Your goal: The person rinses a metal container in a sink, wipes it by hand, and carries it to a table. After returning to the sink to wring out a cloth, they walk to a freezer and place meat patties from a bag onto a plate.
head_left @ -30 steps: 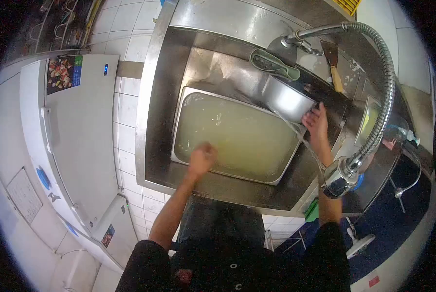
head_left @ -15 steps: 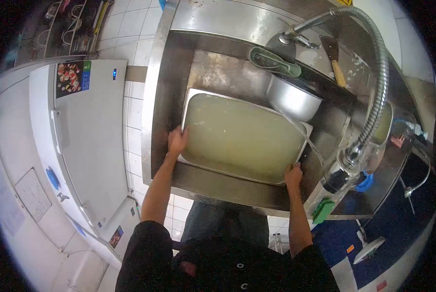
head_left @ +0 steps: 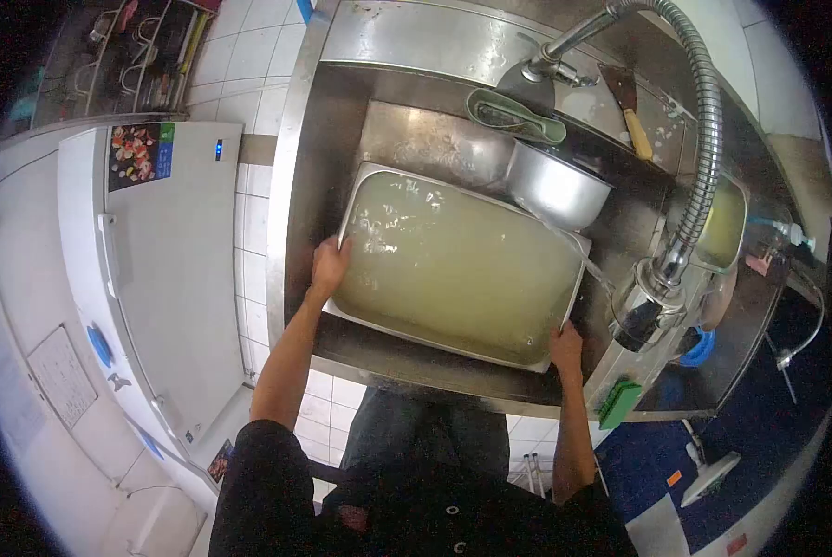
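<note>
A large rectangular metal pan (head_left: 425, 338) full of cloudy, yellowish water (head_left: 462, 269) sits in the steel sink, slightly askew. My left hand (head_left: 330, 266) is closed on the rim at its left side. Near the front right corner, my right hand (head_left: 566, 351) grips the opposite side, its fingers partly hidden against the wall. Ripples and bright glints show on the water, mostly at the left end. Behind the right part of the pan rests a silver pot (head_left: 565, 190). A pale narrow streak runs across the pan's back right corner toward the spray head (head_left: 646, 311).
A green, scoop-like holder (head_left: 515, 118) lies beyond the pot. On the back ledge is a wooden-handled scraper (head_left: 637, 135). The coiled faucet hose (head_left: 704, 139) arches over the right side. A green sponge (head_left: 619, 404) sits on the right edge of the sink (head_left: 291, 186).
The pan has shifted a little toward me and to the left, its front right corner now nearer. The water, nearly smooth before, has become rippled. Both hands keep their hold.
</note>
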A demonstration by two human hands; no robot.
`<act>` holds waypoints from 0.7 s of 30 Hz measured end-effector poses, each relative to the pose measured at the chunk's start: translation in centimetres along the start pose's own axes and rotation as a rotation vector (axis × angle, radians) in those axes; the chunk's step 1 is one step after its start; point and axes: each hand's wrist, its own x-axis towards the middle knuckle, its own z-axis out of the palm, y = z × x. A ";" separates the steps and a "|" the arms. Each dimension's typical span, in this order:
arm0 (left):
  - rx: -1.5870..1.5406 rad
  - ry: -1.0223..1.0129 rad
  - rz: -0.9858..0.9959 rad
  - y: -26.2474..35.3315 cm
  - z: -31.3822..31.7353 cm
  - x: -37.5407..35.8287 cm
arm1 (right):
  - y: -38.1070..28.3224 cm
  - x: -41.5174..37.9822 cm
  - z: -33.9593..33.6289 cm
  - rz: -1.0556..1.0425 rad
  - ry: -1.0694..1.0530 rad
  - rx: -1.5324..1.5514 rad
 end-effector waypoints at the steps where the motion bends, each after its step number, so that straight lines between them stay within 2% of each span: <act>1: -0.030 -0.004 0.028 -0.8 0.3 0.3 | 2.5 0.9 1.5 0.000 0.040 -0.013; 3: -0.093 -0.012 0.091 -3.0 1.7 1.6 | 6.3 2.8 3.6 -0.150 0.193 -0.096; 4: -0.058 -0.043 0.071 -1.8 0.7 1.8 | 7.2 3.1 4.0 -0.295 0.299 -0.170; 6: 0.011 -0.106 0.021 0.7 -1.3 2.1 | 8.3 3.6 4.4 -0.439 0.384 -0.244; 9: 0.014 -0.129 0.050 2.6 -2.7 2.4 | 7.4 3.0 3.2 -0.414 0.349 -0.195; 13: 0.123 -0.175 0.081 1.8 -3.0 3.0 | 5.8 2.4 2.2 -0.429 0.338 -0.135; 21: 0.176 -0.250 0.127 2.7 -3.5 5.5 | 1.9 -0.1 -0.9 -0.300 0.158 0.017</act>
